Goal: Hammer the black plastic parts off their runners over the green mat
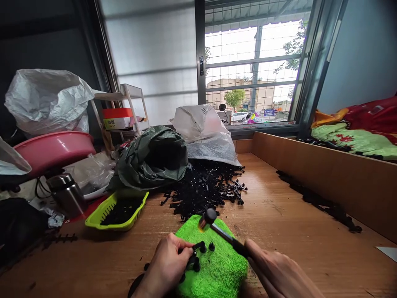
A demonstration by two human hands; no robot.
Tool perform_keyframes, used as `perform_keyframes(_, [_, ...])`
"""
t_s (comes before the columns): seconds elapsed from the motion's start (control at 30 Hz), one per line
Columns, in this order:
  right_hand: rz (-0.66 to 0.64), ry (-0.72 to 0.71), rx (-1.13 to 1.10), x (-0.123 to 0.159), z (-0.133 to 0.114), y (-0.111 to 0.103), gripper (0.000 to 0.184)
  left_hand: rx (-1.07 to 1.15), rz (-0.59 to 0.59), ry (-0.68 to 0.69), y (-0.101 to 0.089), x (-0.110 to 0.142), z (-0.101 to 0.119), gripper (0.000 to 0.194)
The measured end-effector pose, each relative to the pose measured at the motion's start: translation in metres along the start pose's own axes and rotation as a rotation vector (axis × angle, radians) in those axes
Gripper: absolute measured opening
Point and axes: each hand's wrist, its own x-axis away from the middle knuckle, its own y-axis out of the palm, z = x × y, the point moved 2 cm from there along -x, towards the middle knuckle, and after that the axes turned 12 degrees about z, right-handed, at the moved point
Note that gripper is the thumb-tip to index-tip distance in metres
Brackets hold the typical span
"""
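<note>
1. Wooden table (pixel 279 215): fills the lower view, with a raised wooden wall along its right side.
2. Green bag (pixel 155 159) and white sack (pixel 204 134): side by side at the far end of the table, below the window.
3. Pink basin (pixel 54 149): far left, under a crumpled white bag.
4. Pile of black plastic parts (pixel 204 190): spills out from the two bags toward the near edge and stops just short of the green cloth.
5. Yellow-green basket (pixel 119 211): left of the pile, with dark parts inside.
6. Green cloth (pixel 214 265): fuzzy pad on the near table, under both hands.
7. Right hand (pixel 279 273): fingers wrapped tight round the handle of the small hammer (pixel 217 225). The hammer head hangs raised over the far edge of the cloth.
8. Left hand (pixel 167 263): fingertips pinched together on a black part (pixel 194 256) and pressing it onto the cloth.
9. Two loose black pieces (pixel 207 247): lying on the cloth just beside the held part, below the hammer head.
</note>
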Motion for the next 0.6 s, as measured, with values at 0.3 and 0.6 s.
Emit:
perform_keyframes(0.3, [0.115, 0.233, -0.323, 0.011, 0.022, 0.011, 0.034, 0.552, 0.086, -0.289, 0.009, -0.003, -0.029, 0.025])
perform_keyframes(0.6, [0.296, 0.691, -0.984, 0.04, 0.062, 0.029, 0.042, 0.958, -0.19, -0.267, 0.01, -0.019, 0.013, 0.031])
